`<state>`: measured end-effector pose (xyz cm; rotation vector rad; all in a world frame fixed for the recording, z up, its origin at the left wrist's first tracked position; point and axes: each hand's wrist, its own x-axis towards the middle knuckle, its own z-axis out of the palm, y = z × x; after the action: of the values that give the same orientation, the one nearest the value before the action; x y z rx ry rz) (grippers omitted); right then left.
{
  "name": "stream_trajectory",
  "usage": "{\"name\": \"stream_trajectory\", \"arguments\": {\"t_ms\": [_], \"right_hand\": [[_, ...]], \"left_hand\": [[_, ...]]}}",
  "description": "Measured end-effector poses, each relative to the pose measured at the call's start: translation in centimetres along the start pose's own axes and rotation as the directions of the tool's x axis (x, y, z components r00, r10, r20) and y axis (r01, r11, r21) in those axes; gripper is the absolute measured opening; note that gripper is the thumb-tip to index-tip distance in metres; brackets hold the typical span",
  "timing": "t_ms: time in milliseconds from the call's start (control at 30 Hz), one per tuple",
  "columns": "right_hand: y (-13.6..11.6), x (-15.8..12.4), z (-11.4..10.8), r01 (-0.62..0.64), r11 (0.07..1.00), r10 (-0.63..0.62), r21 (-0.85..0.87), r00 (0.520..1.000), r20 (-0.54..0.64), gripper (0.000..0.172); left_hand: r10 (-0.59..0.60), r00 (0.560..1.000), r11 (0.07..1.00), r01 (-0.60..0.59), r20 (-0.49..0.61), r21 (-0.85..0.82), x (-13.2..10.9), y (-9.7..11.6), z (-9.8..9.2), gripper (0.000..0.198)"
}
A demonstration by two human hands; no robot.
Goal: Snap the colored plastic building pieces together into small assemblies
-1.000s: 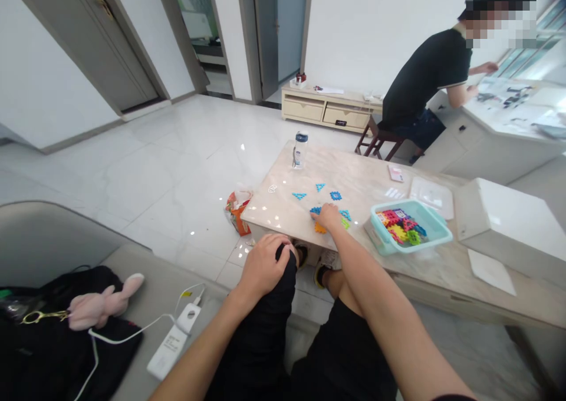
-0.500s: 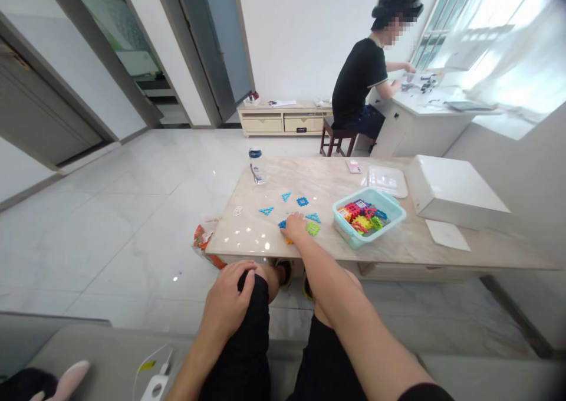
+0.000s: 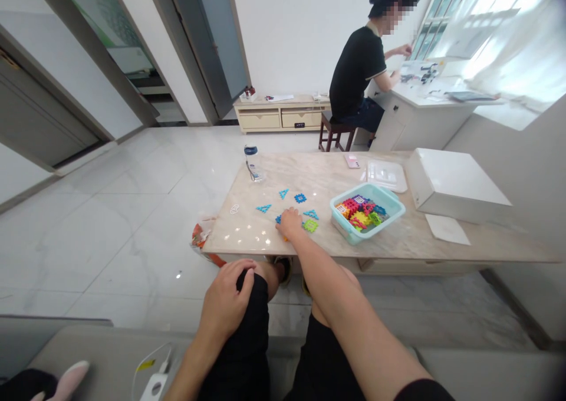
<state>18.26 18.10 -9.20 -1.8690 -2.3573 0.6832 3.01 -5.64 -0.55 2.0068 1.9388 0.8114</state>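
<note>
My left hand (image 3: 230, 298) rests on my left knee, holding nothing, with its fingers laid over the knee and the thumb apart. On the table, my right hand (image 3: 290, 224) has its fingers bent down around a blue interlocking plastic piece (image 3: 278, 219), mostly covered by the hand. Part of an orange piece (image 3: 286, 239) peeks out below the palm. A green square piece (image 3: 310, 226) and a light blue triangle (image 3: 311, 214) lie just right of the hand. Farther off are a dark blue square piece (image 3: 300, 198) and two light blue triangles, one upper (image 3: 283, 193), one left (image 3: 264, 209).
A light teal bin (image 3: 395, 209) of colourful pieces stands right of my hand. Beyond it are a clear lid (image 3: 386, 176), a white box (image 3: 457, 183) and a pink phone (image 3: 352, 161). A water bottle (image 3: 253, 164) stands back left. Another person (image 3: 356, 65) sits at a far desk.
The view has tilted slightly, shifting the table scene a little up and left. My right hand stays at the blue piece; my left hand stays on the knee. The other person's hand has risen.
</note>
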Motion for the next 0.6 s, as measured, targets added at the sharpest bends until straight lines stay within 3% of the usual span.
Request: {"name": "stream_trajectory", "arguments": {"t_ms": [433,600], "right_hand": [[-0.4,0.4,2.3,-0.059,0.998,0.059,-0.009,0.998,-0.028,0.048],[-0.1,0.3,1.9,-0.060,0.998,0.059,-0.022,0.998,-0.011,0.051]], "left_hand": [[0.004,1.000,0.999,-0.004,0.000,-0.051,-0.8,0.6,-0.1,0.027],[0.016,1.000,0.998,-0.016,0.002,-0.059,-0.9,0.3,0.1,0.026]]}}
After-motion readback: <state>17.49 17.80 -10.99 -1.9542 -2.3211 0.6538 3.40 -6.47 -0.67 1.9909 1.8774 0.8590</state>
